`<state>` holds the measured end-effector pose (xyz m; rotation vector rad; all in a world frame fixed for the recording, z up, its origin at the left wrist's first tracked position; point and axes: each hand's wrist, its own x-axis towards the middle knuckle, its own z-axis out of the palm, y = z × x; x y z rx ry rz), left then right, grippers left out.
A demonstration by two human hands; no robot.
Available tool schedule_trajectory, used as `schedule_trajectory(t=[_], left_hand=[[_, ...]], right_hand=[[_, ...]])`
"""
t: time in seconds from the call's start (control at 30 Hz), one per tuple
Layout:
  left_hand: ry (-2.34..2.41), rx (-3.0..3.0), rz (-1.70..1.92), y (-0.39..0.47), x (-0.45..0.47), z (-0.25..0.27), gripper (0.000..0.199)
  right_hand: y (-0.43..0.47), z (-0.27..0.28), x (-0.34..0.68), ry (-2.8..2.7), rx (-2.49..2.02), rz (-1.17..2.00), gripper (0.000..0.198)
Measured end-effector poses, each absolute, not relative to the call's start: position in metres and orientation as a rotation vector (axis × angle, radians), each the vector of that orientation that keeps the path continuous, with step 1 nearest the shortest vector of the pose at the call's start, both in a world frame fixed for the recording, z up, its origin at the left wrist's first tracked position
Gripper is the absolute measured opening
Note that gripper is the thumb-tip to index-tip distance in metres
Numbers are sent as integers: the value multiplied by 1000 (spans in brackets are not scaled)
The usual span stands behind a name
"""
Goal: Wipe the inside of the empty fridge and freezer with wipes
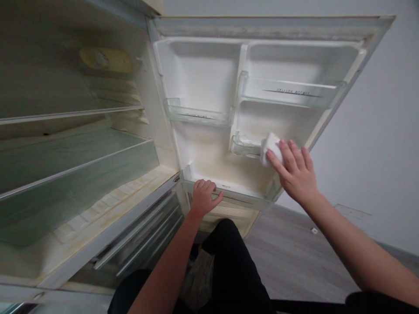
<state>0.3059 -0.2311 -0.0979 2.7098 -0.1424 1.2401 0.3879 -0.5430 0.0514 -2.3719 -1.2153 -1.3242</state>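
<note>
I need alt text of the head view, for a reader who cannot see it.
A person's right hand holds a white cloth at a clear bin on an open refrigerator door; the left hand is at a lower bin.

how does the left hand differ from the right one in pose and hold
The right hand holds a white wad at a small door bin; the left hand holds no wad and is at the bottom bin. The left hand's fingers curl loosely, while the right hand's stretch out more. Both are bare.
</note>
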Motion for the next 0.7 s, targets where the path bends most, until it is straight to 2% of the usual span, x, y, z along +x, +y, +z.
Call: schedule_trajectory(t=[0.1,0.17,0.23,0.37,0.5,0.63,0.7], left_hand=[[-133,2697,1235,-233,305,-97,19],[-122,2692,1241,-234,305,-96,19],[-115,2690,1244,-235,305,-95,19],[-102,2705,1240,-235,305,-96,21],[-89,2716,1242,-235,305,-97,21],[-86,2706,1231,-235,305,-97,19],[-90,2706,1223,-235,306,-97,19]], right_hand=[[-577,37,405,-1136,-2306,-1368,54],[-586,20,410,-1102,-2168,-1419,58],[-583,2,408,-1043,-2036,-1454,62],[-556,-18,386,-773,-1900,-1369,59],[-521,-2,367,-539,-1589,-987,64],[-498,18,360,-446,-1298,-441,41],[-492,24,361,-377,-1189,-314,30]])
